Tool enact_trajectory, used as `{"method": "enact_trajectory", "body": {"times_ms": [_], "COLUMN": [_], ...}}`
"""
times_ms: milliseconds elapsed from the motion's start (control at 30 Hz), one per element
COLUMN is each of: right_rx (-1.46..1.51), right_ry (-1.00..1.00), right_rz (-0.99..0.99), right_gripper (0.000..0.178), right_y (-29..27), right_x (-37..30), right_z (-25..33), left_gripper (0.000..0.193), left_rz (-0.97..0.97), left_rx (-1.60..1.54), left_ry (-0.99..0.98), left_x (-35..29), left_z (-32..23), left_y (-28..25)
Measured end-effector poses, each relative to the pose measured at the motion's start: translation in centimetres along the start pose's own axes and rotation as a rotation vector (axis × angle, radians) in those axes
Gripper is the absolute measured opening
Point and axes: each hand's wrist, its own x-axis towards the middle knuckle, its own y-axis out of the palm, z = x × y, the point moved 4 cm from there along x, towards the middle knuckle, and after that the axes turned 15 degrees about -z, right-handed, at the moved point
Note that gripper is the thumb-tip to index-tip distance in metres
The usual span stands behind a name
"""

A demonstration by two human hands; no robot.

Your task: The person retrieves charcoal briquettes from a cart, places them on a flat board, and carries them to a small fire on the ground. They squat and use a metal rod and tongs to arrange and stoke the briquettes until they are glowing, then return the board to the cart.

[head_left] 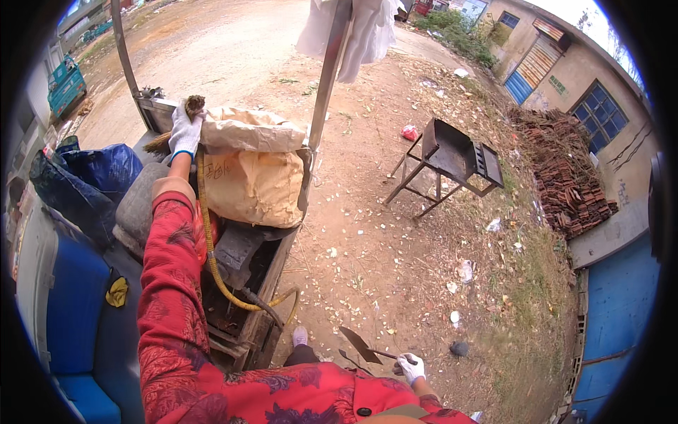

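Left hand, gloved, clamped on a brown straw whisk: its bound butt pokes out just above the fist, and bristles to the left of the hand look like its other end. Probably light, dry and springy, stiff at the binding, apt to shed; best held round the bound neck, clear of the straw. Right hand, gloved too, appears clamped on the thin handle of a trowel-like tool, its broad blade out to the left of that hand. Likely thin, rigid metal, blade-heavy, hard to bruise; grip the handle near the blade for control, keep off the edges. Right of the left hand, a tan paper sack, rim rolled, creased, soft-walled; weight depends on contents. Yellow hose drops below the same hand, looks bendy but springy. Hard to make out: the whisk's middle, covered by the glove; whether butt and bristles are truly one piece; the sack's inside; the right hand's finger placement, small and blurred; a dark sliver below the blade, possibly shadow.
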Motion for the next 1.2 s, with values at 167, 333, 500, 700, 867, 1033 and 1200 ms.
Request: {"method": "enact_trajectory", "body": {"times_ms": [167,333,500,700,867,1033,1200], "right_rx": [-0.048,-0.352,-0.714,-0.881,-0.829,-0.843,-0.892], "right_ry": [0.02,-0.288,-0.567,-0.945,-1.501,-1.856,-2.218], "right_rz": [0.079,0.152,0.3,0.524,0.798,1.337,1.605], "right_gripper": [0.018,0.027,0.033,0.034,0.027,0.026,0.029], "right_y": [2.2,4.4,5.7,5.7,4.8,5.6,5.1], "right_x": [1.6,4.0,3.3,1.9,-2.4,-10.9,-17.5], "right_z": [0.8,3.2,10.8,20.0,28.4,27.9,21.5], "left_gripper": [0.065,0.049,0.049,0.027,0.057,0.065,0.053], "left_rz": [0.321,0.791,0.373,0.41,1.097,1.059,0.912], "left_rx": [0.036,0.679,0.703,-0.423,-0.249,-0.645,-0.619], "left_ry": [-0.06,0.273,0.385,-0.051,-1.446,-1.648,-1.561], "left_x": [3.1,-1.8,-4.4,-26.4,-55.4,-62.7,-64.2], "left_z": [-3.0,-10.1,-16.7,-23.3,-29.4,-35.1,-34.4], "left_y": [4.3,3.9,-2.7,-12.7,-16.8,-19.4,-23.1]}}
